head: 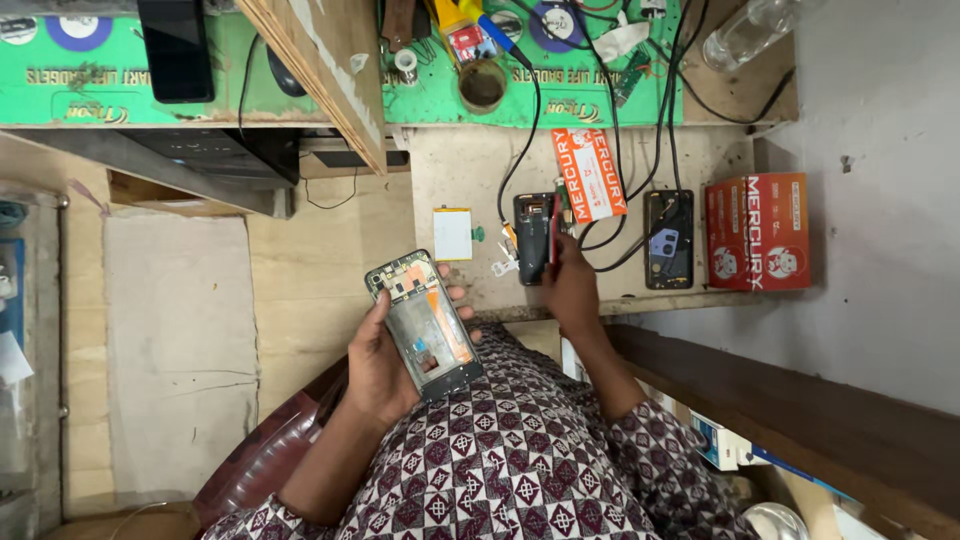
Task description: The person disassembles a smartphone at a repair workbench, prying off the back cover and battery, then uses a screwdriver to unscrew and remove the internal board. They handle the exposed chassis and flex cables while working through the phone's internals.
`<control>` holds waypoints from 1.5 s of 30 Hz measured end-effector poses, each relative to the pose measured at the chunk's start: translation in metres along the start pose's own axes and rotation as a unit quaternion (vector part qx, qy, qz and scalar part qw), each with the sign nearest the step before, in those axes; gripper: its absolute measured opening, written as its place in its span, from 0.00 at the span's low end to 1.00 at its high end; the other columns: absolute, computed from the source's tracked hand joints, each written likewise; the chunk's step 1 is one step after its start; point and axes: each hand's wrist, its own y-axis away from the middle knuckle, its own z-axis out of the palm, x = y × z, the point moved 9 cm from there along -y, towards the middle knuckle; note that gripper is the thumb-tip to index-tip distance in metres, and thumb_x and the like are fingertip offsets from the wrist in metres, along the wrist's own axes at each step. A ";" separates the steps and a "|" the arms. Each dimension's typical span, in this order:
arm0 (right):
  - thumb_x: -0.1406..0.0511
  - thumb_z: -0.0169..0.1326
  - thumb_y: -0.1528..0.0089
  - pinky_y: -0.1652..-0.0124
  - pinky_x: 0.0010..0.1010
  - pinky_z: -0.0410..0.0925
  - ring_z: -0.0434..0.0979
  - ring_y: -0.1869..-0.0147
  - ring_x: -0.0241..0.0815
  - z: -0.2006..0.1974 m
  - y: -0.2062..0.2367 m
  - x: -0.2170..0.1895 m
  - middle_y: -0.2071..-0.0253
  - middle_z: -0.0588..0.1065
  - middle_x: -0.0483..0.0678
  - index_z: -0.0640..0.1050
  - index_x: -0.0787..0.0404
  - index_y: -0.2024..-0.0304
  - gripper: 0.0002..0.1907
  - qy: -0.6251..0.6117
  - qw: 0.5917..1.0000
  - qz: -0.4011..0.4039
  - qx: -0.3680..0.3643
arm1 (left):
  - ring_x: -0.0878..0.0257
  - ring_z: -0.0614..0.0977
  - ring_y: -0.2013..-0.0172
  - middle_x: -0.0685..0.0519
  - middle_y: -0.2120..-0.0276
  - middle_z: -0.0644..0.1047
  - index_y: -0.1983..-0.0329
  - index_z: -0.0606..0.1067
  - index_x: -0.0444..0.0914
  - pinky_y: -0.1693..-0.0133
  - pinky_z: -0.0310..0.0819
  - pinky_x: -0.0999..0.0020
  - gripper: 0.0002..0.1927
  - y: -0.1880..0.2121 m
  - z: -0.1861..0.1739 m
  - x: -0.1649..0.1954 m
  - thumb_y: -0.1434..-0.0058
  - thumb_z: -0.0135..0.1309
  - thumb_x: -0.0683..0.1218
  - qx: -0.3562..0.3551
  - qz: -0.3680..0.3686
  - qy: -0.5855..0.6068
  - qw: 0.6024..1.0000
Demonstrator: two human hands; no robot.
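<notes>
My left hand (382,372) holds an opened phone frame (424,325) with its insides facing up, over my lap. My right hand (570,290) reaches to the low bench and grips a thin red-handled tool (553,228), its tip at a dark phone back part (532,238) lying on the bench. A small white rectangular part (452,234) lies on the bench to the left of it. Another opened black phone (669,238) lies further right.
A red box (757,232) stands at the bench's right end, and a flat orange and white packet (588,175) lies by the cables. Behind is a green mat (560,95) with tools, a round tin (483,85) and a black phone (176,48). A grey wall is on the right.
</notes>
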 end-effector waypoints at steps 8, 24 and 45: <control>0.75 0.54 0.38 0.64 0.35 0.73 0.80 0.66 0.43 -0.046 0.008 0.022 0.65 0.77 0.52 0.69 0.62 0.36 0.27 -0.100 0.993 0.007 0.059 | 0.52 0.77 0.43 0.43 0.43 0.74 0.29 0.62 0.34 0.39 0.70 0.46 0.39 0.004 0.004 0.005 0.32 0.42 0.65 -0.024 0.000 0.006 1.000; 0.63 0.58 0.37 0.57 0.46 0.71 0.80 0.57 0.58 -0.008 0.016 0.035 0.57 0.77 0.57 0.72 0.63 0.47 0.19 -0.022 0.995 0.053 0.085 | 0.51 0.77 0.44 0.43 0.44 0.75 0.28 0.61 0.34 0.40 0.71 0.45 0.37 -0.008 0.009 0.022 0.30 0.40 0.64 -0.051 -0.018 -0.025 0.998; 0.52 0.62 0.42 0.64 0.52 0.72 0.79 0.64 0.62 0.001 0.025 -0.016 0.58 0.76 0.55 0.78 0.59 0.61 0.19 0.232 0.969 0.061 0.055 | 0.51 0.77 0.43 0.43 0.42 0.74 0.27 0.60 0.35 0.40 0.70 0.44 0.36 -0.002 -0.017 0.060 0.30 0.41 0.62 -0.045 -0.015 0.005 0.999</control>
